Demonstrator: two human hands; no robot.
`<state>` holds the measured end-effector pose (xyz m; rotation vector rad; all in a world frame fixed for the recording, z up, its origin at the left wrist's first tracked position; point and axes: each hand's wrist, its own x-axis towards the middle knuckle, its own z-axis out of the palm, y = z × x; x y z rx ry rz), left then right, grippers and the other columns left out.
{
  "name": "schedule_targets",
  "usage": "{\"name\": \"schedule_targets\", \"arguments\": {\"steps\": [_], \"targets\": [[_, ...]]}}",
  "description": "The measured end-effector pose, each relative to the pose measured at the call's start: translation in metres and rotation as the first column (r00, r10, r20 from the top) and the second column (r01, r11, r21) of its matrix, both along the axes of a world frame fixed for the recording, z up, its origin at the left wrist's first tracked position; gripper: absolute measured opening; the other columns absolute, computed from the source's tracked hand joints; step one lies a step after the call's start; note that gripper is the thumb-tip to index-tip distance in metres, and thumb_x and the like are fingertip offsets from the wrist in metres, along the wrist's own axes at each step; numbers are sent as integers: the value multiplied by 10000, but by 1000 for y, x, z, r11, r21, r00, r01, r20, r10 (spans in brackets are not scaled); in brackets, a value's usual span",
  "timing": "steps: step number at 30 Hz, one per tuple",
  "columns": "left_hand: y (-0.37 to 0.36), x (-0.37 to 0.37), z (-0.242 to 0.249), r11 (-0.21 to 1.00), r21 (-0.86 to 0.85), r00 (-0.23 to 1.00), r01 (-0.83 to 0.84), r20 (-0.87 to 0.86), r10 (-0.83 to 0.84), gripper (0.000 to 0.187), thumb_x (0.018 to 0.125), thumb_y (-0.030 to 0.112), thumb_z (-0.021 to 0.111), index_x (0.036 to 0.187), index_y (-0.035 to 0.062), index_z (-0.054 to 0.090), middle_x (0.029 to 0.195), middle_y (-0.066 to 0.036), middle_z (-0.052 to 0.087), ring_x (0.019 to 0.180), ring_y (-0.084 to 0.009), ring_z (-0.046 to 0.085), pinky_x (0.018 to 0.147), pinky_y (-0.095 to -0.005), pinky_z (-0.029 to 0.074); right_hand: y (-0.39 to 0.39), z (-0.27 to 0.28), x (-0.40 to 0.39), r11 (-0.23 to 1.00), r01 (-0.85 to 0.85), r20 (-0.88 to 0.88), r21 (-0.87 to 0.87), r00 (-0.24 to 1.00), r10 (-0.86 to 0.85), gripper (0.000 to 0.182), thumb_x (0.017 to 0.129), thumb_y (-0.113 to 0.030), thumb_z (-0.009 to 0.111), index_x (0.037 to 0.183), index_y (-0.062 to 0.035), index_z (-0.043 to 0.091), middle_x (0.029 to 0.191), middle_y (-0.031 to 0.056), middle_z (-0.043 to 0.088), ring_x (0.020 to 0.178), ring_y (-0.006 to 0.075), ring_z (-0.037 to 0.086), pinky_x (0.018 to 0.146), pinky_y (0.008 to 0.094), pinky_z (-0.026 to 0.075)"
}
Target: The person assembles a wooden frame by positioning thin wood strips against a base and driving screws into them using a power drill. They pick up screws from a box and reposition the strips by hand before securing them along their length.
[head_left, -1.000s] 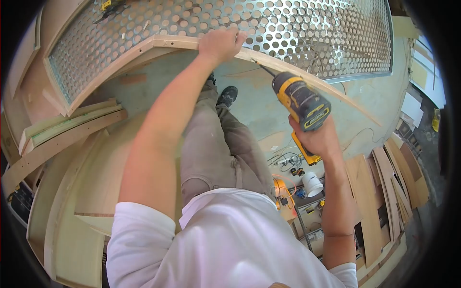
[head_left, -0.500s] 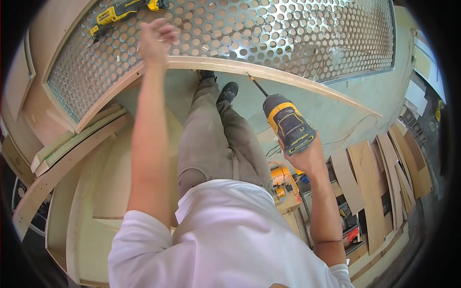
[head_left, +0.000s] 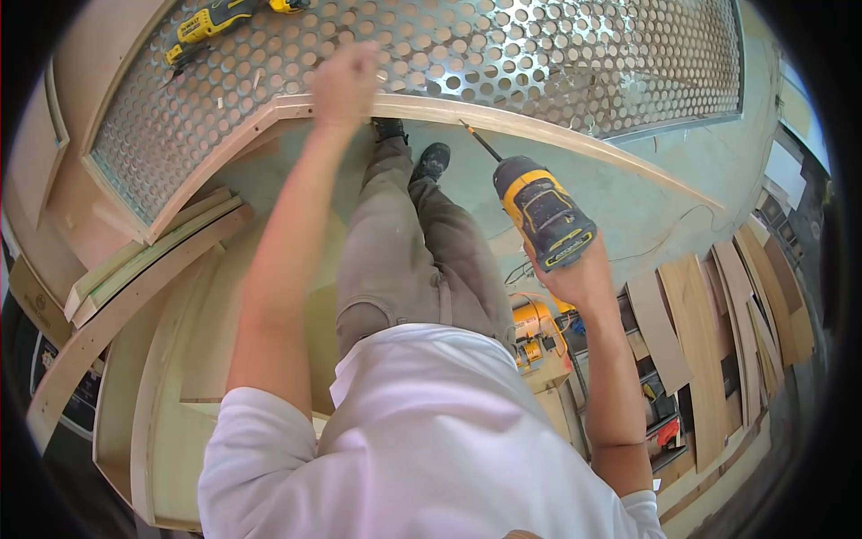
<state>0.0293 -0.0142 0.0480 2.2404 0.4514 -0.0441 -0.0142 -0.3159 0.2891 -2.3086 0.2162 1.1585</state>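
Observation:
My right hand (head_left: 579,274) grips a black and yellow cordless drill (head_left: 543,211), seen from its battery end. A long dark bit (head_left: 480,139) points up and left from it, its tip close to the pale wooden edge strip (head_left: 530,130). My left hand (head_left: 346,90) is over that strip and the perforated metal sheet (head_left: 431,58), somewhat blurred. Its fingers look curled together, and whatever they hold, if anything, cannot be made out. Small dark holes show in the strip left of this hand.
A yellow cordless power tool (head_left: 211,27) lies on the metal sheet among small wood bits. Curved wooden pieces (head_left: 144,296) and a plywood box form (head_left: 206,368) stand at left. At right are leaning boards (head_left: 691,341), an orange machine (head_left: 536,332) and a cable on the floor.
My left hand has moved right along the wooden strip, its fingers now more curled in. The drill stays in my right hand, its bit tip still near the strip. The view has shifted slightly.

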Motion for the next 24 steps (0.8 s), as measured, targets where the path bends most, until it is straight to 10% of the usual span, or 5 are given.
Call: {"name": "schedule_targets", "arguments": {"steps": [6, 24], "targets": [[-85, -1, -8, 927, 250, 948, 280, -227, -225, 402, 1024, 460, 508, 900, 127, 696, 871, -119, 738, 819, -345, 702, 732, -500, 549, 8, 1, -1, 999, 19, -41, -27, 999, -20, 503, 694, -111, 824, 1168, -57, 665, 976, 156, 759, 949, 356, 735, 834, 364, 569], [-105, -4, -23, 907, 356, 966, 225, -202, -161, 334, 1017, 432, 539, 851, 184, 689, 745, -31, 724, 708, -256, 682, 725, -433, 452, 27, 2, 5, 997, 50, -35, -59, 998, -52, 518, 674, -218, 868, 1096, -30, 633, 830, 216, 728, 828, 416, 717, 713, 431, 573]]}}
